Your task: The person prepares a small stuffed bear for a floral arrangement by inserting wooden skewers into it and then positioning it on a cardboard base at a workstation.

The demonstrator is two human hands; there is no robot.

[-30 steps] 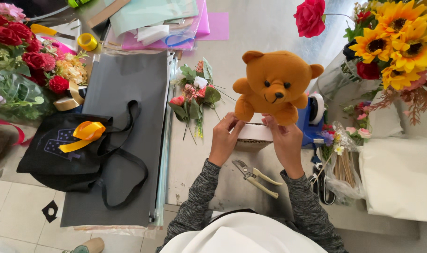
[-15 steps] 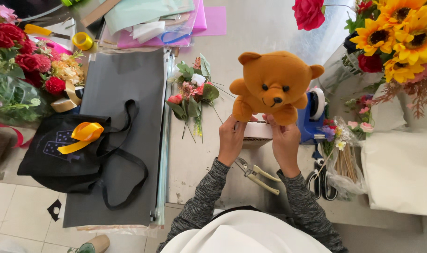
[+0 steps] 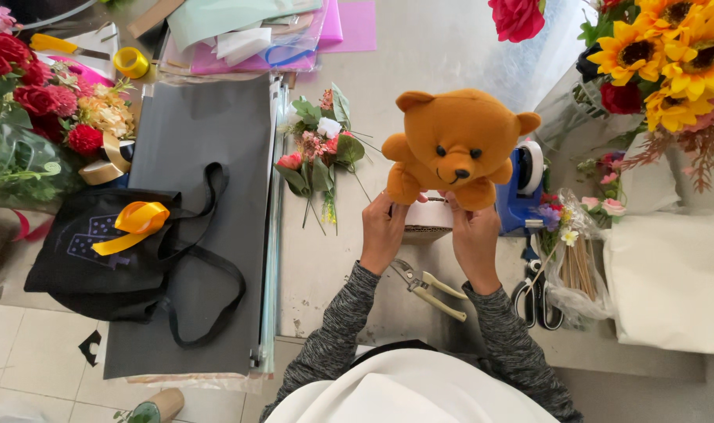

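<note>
I read this as a hold-and-inspect step: both hands have the teddy bear [image 3: 456, 146] lifted off the table [image 3: 420, 63], face toward the camera, head at 12 o'clock, feet at 6. Left hand [image 3: 384, 232] grips the bear's lower body at about 7 o'clock, fingers curled together and pinching the plush from below; right hand [image 3: 474, 235] does the same at about 5 o'clock, thumb up against the foot. I can't tell what the fingertips behind the bear are doing. My judgement: any next move needs both grips kept even so the soft body doesn't sag or twist, and a clear landing spot, since a small cardboard box [image 3: 427, 219] sits right under it. Bear looks orange-brown, plush, round ears, black eyes and nose, stubby arms out, upright with a slight tilt. Around it: small flower bunch [image 3: 319, 149] at 9 o'clock, blue tape dispenser [image 3: 521, 188] just beside it at 3 o'clock, cutters [image 3: 427, 286] on the table at 6 o'clock between the forearms.
</note>
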